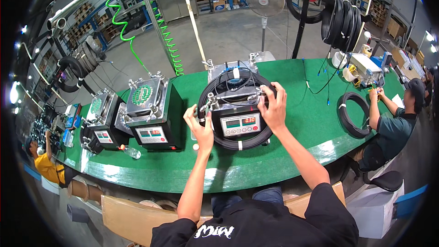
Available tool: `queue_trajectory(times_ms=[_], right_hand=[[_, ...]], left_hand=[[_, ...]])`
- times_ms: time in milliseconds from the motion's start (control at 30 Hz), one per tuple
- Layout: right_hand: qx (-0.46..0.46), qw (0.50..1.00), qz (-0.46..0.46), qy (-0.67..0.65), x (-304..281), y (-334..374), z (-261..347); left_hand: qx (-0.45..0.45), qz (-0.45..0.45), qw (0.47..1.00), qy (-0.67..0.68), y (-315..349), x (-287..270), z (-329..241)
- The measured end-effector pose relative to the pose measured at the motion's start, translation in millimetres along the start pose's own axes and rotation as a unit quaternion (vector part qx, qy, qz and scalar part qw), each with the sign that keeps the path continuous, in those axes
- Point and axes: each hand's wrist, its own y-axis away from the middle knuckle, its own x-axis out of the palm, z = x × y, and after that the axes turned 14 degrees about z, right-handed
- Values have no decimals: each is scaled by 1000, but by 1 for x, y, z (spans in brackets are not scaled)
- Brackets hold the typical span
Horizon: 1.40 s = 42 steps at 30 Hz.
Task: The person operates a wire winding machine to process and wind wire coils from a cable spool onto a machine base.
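Observation:
A thick coil of black cable point(238, 145) rings the front of a black box-shaped machine point(218, 118) with a metal clamp top and a lit front panel point(240, 124). At the coil's left side my left hand point(201, 131) curls around the cable, thumb and fingers on either side. My right hand point(274, 111) grips the coil's upper right, its fingertips close to a metal clamp knob point(254, 97). Thinner cable ends point(235, 75) loop over the machine's top. Part of the coil is hidden behind my fingers.
Two similar machines point(157, 98) point(101, 116) stand left on the green table point(302, 132). A clear bottle point(132, 152) lies before them. Another black coil point(354, 115) is at right, near a co-worker point(398, 123). A green spiral hose point(120, 18) hangs left; a fan point(264, 1) stands behind.

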Motion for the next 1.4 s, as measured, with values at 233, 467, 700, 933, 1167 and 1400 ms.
queue_trajectory(times_ms=[233, 467, 700, 933, 1167, 1400], right_hand=[[-17, 996, 68, 53, -2, 14, 12], [28, 986, -32, -159, 7, 21, -6], [110, 953, -49, -278, 0, 18, -4], [117, 986, -31, -113, -18, 20, 9], [268, 951, 32, -153, -31, -4, 6], [187, 978, 70, -60, -31, 9, 33]], left_hand=[[-106, 35, 982, 154, 44, 18, 8], [-110, 68, 978, 166, 74, 22, 12], [-120, 69, 976, 169, 79, 21, 14], [-114, 58, 979, 156, 83, 26, 15], [-108, 52, 979, 165, 92, 28, 19], [-104, 44, 982, 150, 103, 32, 11]])
